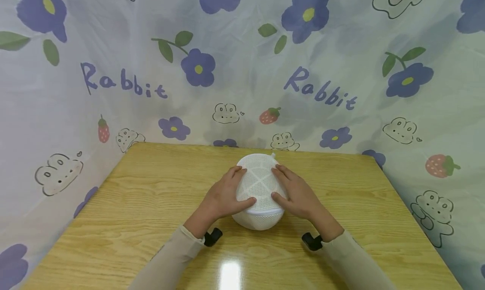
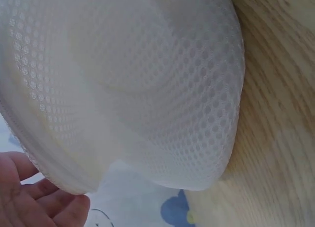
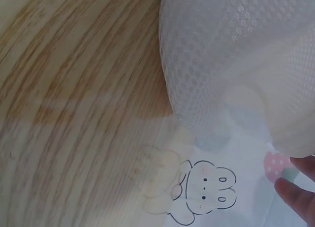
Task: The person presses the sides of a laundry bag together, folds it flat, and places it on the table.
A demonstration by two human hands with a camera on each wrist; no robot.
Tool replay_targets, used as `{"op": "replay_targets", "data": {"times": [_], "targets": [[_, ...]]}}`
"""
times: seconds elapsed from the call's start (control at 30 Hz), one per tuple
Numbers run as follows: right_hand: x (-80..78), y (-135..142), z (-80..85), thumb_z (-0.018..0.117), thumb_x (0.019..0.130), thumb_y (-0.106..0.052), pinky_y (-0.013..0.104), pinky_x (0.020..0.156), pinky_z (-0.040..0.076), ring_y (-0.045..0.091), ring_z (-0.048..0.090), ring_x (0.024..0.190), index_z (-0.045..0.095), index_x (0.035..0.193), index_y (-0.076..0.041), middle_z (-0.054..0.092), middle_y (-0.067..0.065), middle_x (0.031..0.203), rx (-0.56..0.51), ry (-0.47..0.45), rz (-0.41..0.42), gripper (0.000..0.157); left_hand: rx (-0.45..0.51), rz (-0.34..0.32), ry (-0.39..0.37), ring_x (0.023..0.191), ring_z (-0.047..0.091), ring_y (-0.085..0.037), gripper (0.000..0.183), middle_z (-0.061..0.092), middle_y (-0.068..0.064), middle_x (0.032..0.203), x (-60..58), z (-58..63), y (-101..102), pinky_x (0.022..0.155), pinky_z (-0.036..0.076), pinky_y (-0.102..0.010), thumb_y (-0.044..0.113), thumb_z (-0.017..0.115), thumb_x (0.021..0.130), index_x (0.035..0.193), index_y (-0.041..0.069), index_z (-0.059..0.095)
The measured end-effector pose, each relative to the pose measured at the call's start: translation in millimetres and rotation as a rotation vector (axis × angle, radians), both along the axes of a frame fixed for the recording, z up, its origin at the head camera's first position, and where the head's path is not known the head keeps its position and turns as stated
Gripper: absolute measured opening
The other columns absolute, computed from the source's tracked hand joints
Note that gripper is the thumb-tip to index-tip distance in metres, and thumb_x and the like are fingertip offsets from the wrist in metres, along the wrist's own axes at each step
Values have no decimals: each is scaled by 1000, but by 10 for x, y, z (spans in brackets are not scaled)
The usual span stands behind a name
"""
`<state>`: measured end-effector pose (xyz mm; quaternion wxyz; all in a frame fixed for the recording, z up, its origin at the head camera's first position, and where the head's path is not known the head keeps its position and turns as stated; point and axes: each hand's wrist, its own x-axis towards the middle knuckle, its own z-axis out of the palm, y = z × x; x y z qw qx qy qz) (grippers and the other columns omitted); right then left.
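Note:
A white, rounded mesh laundry bag point(image 1: 261, 184) sits on the wooden table, with crossing bands on top and a zipper seam along its near side. My left hand point(image 1: 221, 197) grips its left side, thumb low near the seam and fingers higher up. On the opposite side my right hand point(image 1: 303, 197) holds it the same way, thumb and fingers spread over the mesh. Up close in the left wrist view, fingertips point(image 2: 71, 210) bend against the rim of the bag point(image 2: 197, 89). The right wrist view has fingers point(image 3: 298, 195) at the edge of the mesh point(image 3: 211, 54).
The wooden table point(image 1: 170, 176) reaches to a printed cloth backdrop point(image 1: 242, 79) with flowers, rabbits and strawberries, which stands behind it and at both sides. Black wrist mounts point(image 1: 312, 241) sit by the cuffs of the light sleeves point(image 1: 170, 256).

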<state>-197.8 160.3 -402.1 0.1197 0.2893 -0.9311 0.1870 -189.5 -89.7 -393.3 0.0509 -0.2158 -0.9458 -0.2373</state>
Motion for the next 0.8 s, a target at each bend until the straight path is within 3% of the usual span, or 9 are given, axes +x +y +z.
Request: {"op": "replay_targets", "data": {"times": [0.6, 0.8], "targets": [[-9, -40, -74, 54, 90, -51, 56, 102, 42, 38, 45, 133, 37, 147, -2, 39, 18, 151, 77, -9, 18, 77, -67, -2, -45, 130, 48, -32, 91, 38, -14, 150, 1, -45, -17, 101, 47, -46, 60, 68, 76, 145, 8, 40], [11, -67, -75, 59, 88, -52, 53, 104, 42, 37, 43, 135, 38, 147, -3, 40, 18, 150, 105, -59, 6, 80, -95, -6, -67, 131, 47, -31, 91, 39, -14, 150, 15, -54, -18, 100, 47, -46, 59, 70, 76, 145, 8, 40]]}}
